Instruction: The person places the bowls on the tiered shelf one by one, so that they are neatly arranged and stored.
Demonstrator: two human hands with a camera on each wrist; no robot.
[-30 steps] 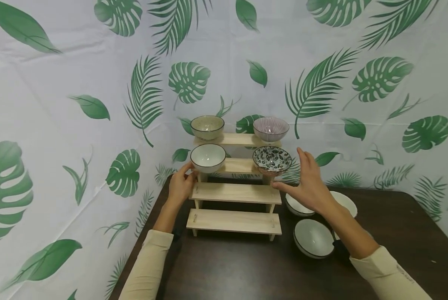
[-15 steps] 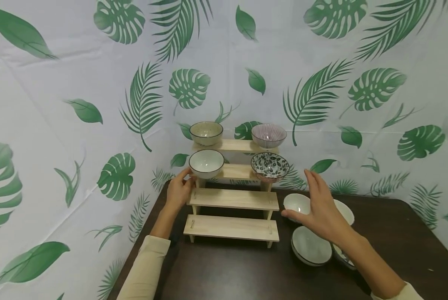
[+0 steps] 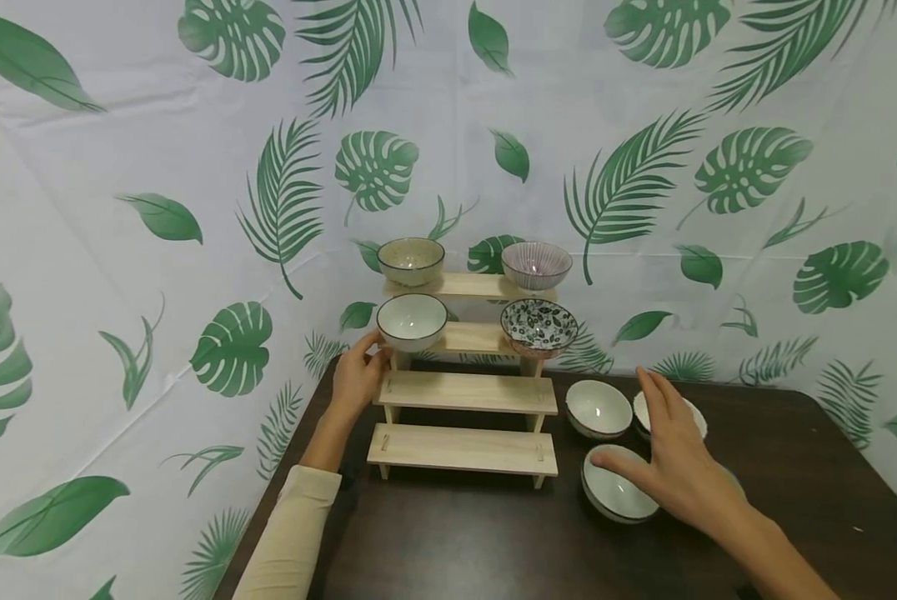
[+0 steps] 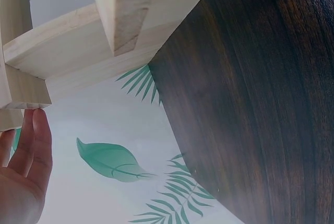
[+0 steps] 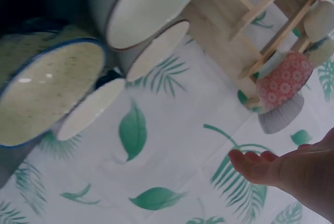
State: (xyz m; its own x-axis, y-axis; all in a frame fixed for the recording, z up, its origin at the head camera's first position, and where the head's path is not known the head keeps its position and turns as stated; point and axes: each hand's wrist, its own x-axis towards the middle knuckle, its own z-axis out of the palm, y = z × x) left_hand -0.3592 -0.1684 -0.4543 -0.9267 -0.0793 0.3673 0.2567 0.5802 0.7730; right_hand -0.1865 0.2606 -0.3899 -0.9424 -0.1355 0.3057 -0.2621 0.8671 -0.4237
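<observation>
My left hand point(image 3: 354, 379) is at the left end of a stepped wooden rack point(image 3: 463, 392), beside a white bowl point(image 3: 412, 320) with a dark rim. In the left wrist view its fingers point(image 4: 39, 151) look mostly straight, tips against a wooden end of the rack; whether they also touch the bowl cannot be told. My right hand point(image 3: 681, 467), thumb and fingers spread and holding nothing, is over a pale bowl point(image 3: 613, 492) on the table. Also on the rack are a black-and-white patterned bowl point(image 3: 539, 325), a greenish bowl point(image 3: 411, 262) and a pink striped bowl point(image 3: 536, 265).
Two more white bowls, a nearer one point(image 3: 598, 408) and one behind the fingers point(image 3: 692, 417), stand right of the rack. The right wrist view shows a blue-rimmed speckled bowl point(image 5: 57, 88). A leaf-printed cloth point(image 3: 456, 108) hangs behind the dark table point(image 3: 448, 542).
My right hand has moved away from the patterned bowl, right and down toward the bowls on the table. The left hand stays at the rack's end. The head view has tilted slightly.
</observation>
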